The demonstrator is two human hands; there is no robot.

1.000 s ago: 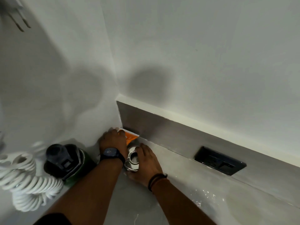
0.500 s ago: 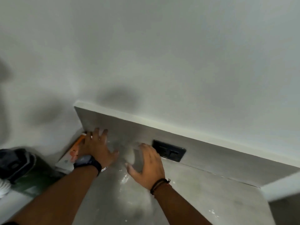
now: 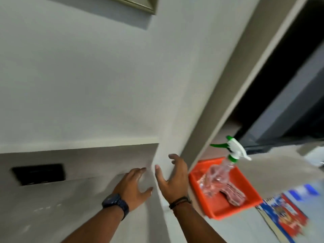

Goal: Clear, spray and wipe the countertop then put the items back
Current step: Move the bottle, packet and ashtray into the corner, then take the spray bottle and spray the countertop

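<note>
My left hand point(image 3: 134, 185), with a dark watch on its wrist, hovers over the grey countertop point(image 3: 52, 213) near its right end, fingers spread and holding nothing. Just to its right, my right hand point(image 3: 173, 176) is also open and empty, in front of the white wall corner. Further right an orange tray point(image 3: 226, 210) holds a clear spray bottle point(image 3: 220, 172) with a white and green trigger head and a pinkish folded cloth point(image 3: 231, 194). The picture is blurred by head movement.
A black socket plate point(image 3: 38, 173) is set in the grey backsplash at the left. A colourful red and blue packet point(image 3: 287, 214) lies right of the tray. Behind the tray is a dark doorway or opening point(image 3: 289, 95). A white wall rises above the counter.
The view has swung right: the green bottle, coiled cord and orange packet at the left corner are out of view. Both hands have left those items and moved right, open, toward the tray side.
</note>
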